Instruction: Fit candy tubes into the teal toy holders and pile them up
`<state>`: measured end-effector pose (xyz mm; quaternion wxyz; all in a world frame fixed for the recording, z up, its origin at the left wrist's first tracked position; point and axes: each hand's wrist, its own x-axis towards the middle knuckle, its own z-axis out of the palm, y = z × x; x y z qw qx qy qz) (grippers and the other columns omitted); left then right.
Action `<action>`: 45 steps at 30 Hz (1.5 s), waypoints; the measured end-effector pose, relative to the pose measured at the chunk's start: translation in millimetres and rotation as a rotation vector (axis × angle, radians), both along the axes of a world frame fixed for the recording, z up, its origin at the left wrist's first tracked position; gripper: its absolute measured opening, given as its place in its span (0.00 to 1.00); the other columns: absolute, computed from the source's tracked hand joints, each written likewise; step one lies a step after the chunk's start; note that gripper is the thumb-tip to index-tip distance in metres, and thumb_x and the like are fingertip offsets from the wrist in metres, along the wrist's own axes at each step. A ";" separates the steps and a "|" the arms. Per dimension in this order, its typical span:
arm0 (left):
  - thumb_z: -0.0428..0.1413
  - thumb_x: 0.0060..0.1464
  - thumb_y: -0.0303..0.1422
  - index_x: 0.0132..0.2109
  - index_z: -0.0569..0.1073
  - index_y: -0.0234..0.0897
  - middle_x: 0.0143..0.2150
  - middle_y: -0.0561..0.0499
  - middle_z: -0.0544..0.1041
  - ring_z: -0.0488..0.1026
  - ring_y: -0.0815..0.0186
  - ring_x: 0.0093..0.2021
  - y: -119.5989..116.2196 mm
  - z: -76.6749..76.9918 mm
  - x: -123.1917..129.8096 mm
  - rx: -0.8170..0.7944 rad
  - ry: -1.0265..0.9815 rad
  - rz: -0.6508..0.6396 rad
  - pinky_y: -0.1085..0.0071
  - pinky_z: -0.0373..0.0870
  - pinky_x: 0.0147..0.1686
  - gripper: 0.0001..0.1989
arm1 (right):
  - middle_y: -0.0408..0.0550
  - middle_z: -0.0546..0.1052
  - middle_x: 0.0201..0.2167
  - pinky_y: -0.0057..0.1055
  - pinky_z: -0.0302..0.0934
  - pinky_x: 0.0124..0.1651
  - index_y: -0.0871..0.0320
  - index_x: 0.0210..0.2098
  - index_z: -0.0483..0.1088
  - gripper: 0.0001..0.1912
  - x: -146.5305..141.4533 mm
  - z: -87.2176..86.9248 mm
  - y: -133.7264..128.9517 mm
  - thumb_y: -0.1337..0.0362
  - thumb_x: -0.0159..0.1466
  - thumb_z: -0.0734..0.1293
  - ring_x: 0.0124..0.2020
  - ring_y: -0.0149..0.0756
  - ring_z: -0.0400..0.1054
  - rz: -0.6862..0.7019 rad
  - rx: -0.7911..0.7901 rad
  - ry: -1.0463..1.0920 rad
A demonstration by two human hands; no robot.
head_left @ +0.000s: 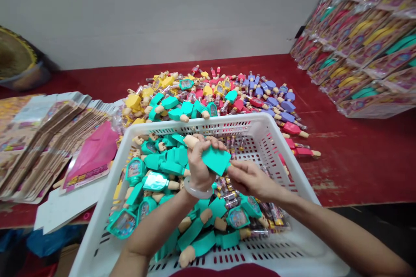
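My left hand (201, 162), with a pale bangle on its wrist, is wrapped round a teal plastic toy (217, 160) that has a flat body and a beige knob at one end. My right hand (248, 176) has its fingertips pinched at the toy's lower right end; what exactly they grip there is mostly hidden. Both hands are over a white plastic basket (276, 138). In its left and front parts lie many similar teal toys (172, 160), some showing a printed face. Small clear tubes with coloured contents (231, 199) fill part of its right side.
Behind the basket, yellow, teal, red and purple toys (191, 95) are heaped on a red table (341, 173). Printed cards (48, 138) and a pink packet (94, 156) lie left. Packed displays (367, 43) stand right, and a round container (19, 60) is far left.
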<state>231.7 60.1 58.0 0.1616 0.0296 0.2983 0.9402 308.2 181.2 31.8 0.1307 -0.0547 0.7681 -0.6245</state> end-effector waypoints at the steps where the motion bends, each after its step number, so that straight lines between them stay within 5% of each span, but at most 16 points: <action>1: 0.53 0.48 0.26 0.30 0.60 0.38 0.24 0.55 0.68 0.70 0.67 0.27 -1.9 2.3 0.9 0.021 0.045 -0.012 0.64 0.70 0.35 0.07 | 0.32 0.54 0.12 0.26 0.48 0.17 0.58 0.34 0.65 0.29 -1.9 -0.6 1.4 0.43 0.68 0.46 0.10 0.26 0.46 0.127 -0.183 -0.162; 3: 0.52 0.49 0.26 0.31 0.61 0.39 0.24 0.55 0.68 0.70 0.66 0.28 -5.2 3.7 -2.1 0.012 0.103 -0.033 0.64 0.70 0.35 0.06 | 0.30 0.49 0.10 0.26 0.45 0.13 0.58 0.35 0.65 0.34 -7.2 -1.0 3.2 0.41 0.66 0.41 0.07 0.26 0.40 0.285 -0.392 -0.349; 4: 0.52 0.49 0.26 0.32 0.61 0.39 0.24 0.55 0.69 0.70 0.66 0.28 -6.4 2.9 -5.6 -0.013 0.111 -0.023 0.64 0.69 0.35 0.06 | 0.31 0.52 0.10 0.26 0.46 0.13 0.59 0.36 0.65 0.33 -9.9 -0.4 3.1 0.40 0.66 0.43 0.07 0.26 0.43 0.255 -0.389 -0.338; 7: 0.53 0.48 0.24 0.32 0.62 0.38 0.25 0.55 0.69 0.71 0.66 0.29 -8.4 -1.4 -17.2 -0.096 0.074 0.101 0.66 0.69 0.36 0.07 | 0.41 0.69 0.21 0.25 0.53 0.21 0.58 0.40 0.68 0.23 -12.6 3.2 -1.6 0.44 0.60 0.64 0.19 0.29 0.60 -0.141 -0.125 0.011; 9: 0.53 0.47 0.24 0.31 0.61 0.38 0.25 0.56 0.69 0.71 0.67 0.28 -9.4 -3.4 -20.7 -0.099 0.052 0.131 0.67 0.69 0.36 0.07 | 0.44 0.71 0.27 0.25 0.56 0.25 0.58 0.41 0.69 0.21 -9.0 3.2 -7.0 0.49 0.56 0.70 0.25 0.30 0.63 -0.314 -0.025 0.148; 13: 0.51 0.48 0.25 0.31 0.62 0.38 0.24 0.56 0.68 0.71 0.67 0.28 -13.4 -4.5 -18.9 -0.013 0.100 -0.038 0.66 0.69 0.35 0.05 | 0.32 0.54 0.12 0.25 0.47 0.15 0.58 0.37 0.67 0.27 -1.5 -3.4 -13.2 0.42 0.66 0.51 0.09 0.26 0.49 0.023 -0.399 -0.290; 15: 0.51 0.48 0.25 0.31 0.62 0.38 0.24 0.55 0.69 0.71 0.66 0.28 -14.8 -5.4 -19.9 -0.020 0.125 -0.051 0.65 0.69 0.34 0.04 | 0.32 0.56 0.11 0.26 0.47 0.14 0.58 0.38 0.67 0.30 -3.6 -5.1 -12.3 0.41 0.67 0.47 0.08 0.28 0.49 0.126 -0.456 -0.391; 18: 0.53 0.47 0.25 0.32 0.62 0.38 0.25 0.55 0.70 0.72 0.66 0.29 -13.5 -8.0 -23.8 -0.114 0.099 0.106 0.66 0.69 0.35 0.06 | 0.45 0.73 0.26 0.27 0.58 0.23 0.58 0.42 0.68 0.24 -9.3 -4.6 -10.2 0.43 0.61 0.63 0.22 0.31 0.65 -0.162 -0.138 -0.060; 21: 0.53 0.47 0.24 0.31 0.61 0.38 0.25 0.56 0.69 0.71 0.67 0.28 -11.1 -10.1 -23.3 -0.116 0.047 0.162 0.67 0.69 0.35 0.07 | 0.45 0.72 0.29 0.26 0.58 0.27 0.57 0.40 0.68 0.22 -9.0 -6.8 -11.0 0.46 0.58 0.68 0.27 0.31 0.65 -0.348 -0.006 0.099; 23: 0.51 0.47 0.25 0.31 0.61 0.38 0.24 0.56 0.69 0.71 0.67 0.28 -11.2 -10.9 -20.8 -0.058 0.057 0.071 0.66 0.69 0.35 0.06 | 0.37 0.62 0.17 0.25 0.51 0.19 0.57 0.36 0.67 0.23 -6.7 -10.2 -11.6 0.43 0.64 0.59 0.15 0.27 0.55 -0.178 -0.192 -0.126; 26: 0.51 0.47 0.26 0.31 0.61 0.38 0.24 0.56 0.69 0.72 0.66 0.28 -12.5 -12.5 -20.2 -0.035 0.086 -0.007 0.65 0.69 0.34 0.05 | 0.32 0.52 0.12 0.25 0.44 0.14 0.58 0.35 0.65 0.30 -7.6 -12.5 -9.9 0.41 0.67 0.45 0.09 0.26 0.44 0.075 -0.370 -0.383; 30: 0.54 0.45 0.27 0.31 0.62 0.37 0.25 0.56 0.70 0.72 0.66 0.28 -9.5 -15.9 -23.2 -0.163 0.002 0.137 0.65 0.69 0.36 0.07 | 0.47 0.72 0.26 0.28 0.58 0.26 0.59 0.40 0.68 0.24 -13.1 -9.3 -8.5 0.43 0.63 0.59 0.24 0.33 0.65 -0.214 0.123 0.119; 32: 0.56 0.44 0.27 0.30 0.62 0.37 0.24 0.56 0.69 0.71 0.68 0.27 -7.3 -15.7 -20.8 -0.199 -0.036 0.160 0.67 0.69 0.36 0.08 | 0.50 0.73 0.31 0.29 0.60 0.31 0.59 0.40 0.69 0.22 -12.1 -9.8 -9.6 0.45 0.62 0.63 0.30 0.35 0.67 -0.298 0.274 0.276; 38: 0.53 0.44 0.27 0.29 0.60 0.38 0.24 0.58 0.66 0.71 0.67 0.27 -10.9 -9.9 -15.8 -0.053 0.013 -0.018 0.65 0.70 0.35 0.07 | 0.33 0.54 0.12 0.27 0.48 0.15 0.59 0.36 0.66 0.33 -9.6 -13.0 -7.0 0.40 0.66 0.43 0.08 0.28 0.47 0.144 -0.350 -0.364; 42: 0.55 0.43 0.25 0.28 0.62 0.36 0.24 0.56 0.68 0.70 0.69 0.27 -9.1 -14.6 -22.1 -0.163 -0.032 0.103 0.68 0.69 0.35 0.07 | 0.43 0.70 0.25 0.26 0.55 0.26 0.59 0.37 0.68 0.22 -17.0 -7.2 -4.7 0.44 0.62 0.62 0.24 0.30 0.62 -0.194 0.011 0.022; 45: 0.54 0.43 0.25 0.26 0.62 0.36 0.23 0.56 0.68 0.69 0.69 0.26 -3.6 -15.1 -12.8 -0.130 -0.037 0.063 0.69 0.68 0.33 0.06 | 0.42 0.67 0.24 0.26 0.53 0.28 0.59 0.27 0.67 0.22 -18.6 -10.3 -7.1 0.45 0.63 0.61 0.25 0.29 0.59 -0.330 0.093 0.091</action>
